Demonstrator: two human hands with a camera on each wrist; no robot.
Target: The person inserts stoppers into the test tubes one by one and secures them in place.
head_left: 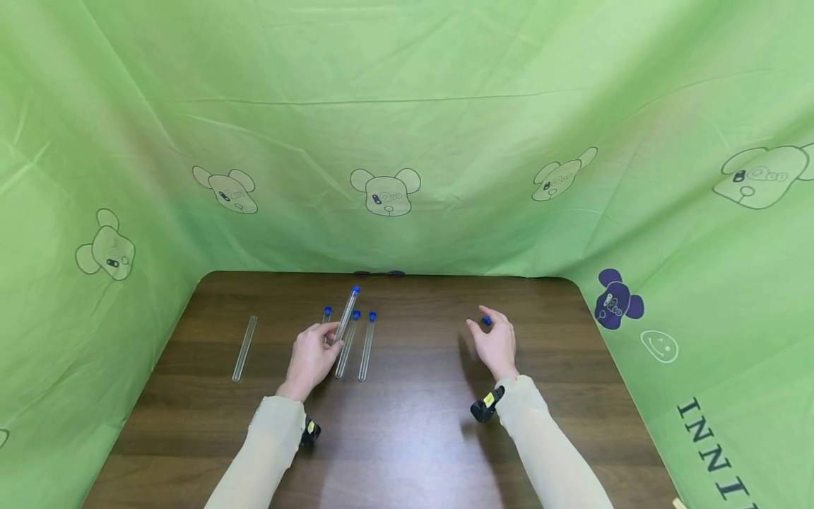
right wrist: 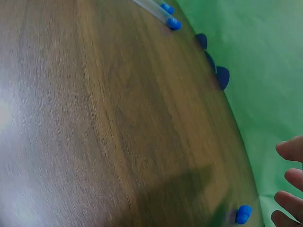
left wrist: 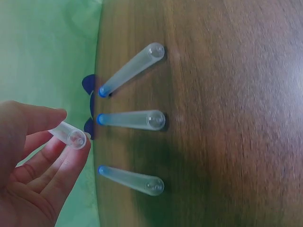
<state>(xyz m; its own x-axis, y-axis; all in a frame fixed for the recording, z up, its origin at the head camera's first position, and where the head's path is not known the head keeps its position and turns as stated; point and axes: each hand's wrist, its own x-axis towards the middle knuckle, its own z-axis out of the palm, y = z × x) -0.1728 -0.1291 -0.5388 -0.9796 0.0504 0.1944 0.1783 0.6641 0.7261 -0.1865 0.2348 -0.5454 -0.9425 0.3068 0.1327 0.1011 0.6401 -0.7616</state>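
Note:
My left hand (head_left: 311, 359) pinches a clear test tube (head_left: 346, 314) with a blue cap, tilted above the table. In the left wrist view its rounded bottom (left wrist: 77, 140) points toward the camera. Below it lie three more capped tubes: one on the right (head_left: 367, 352), a middle one (head_left: 347, 351), and a third (left wrist: 131, 179) that the hand partly covers in the head view. On the right, a loose blue cap (head_left: 487, 320) lies on the table. My right hand (head_left: 498, 344) hovers at that cap with thumb and fingers apart, holding nothing.
A clear tube without a cap (head_left: 244, 350) lies alone at the left of the brown wooden table (head_left: 420, 417). Green printed cloth (head_left: 381, 127) hangs along the back and both sides of the table.

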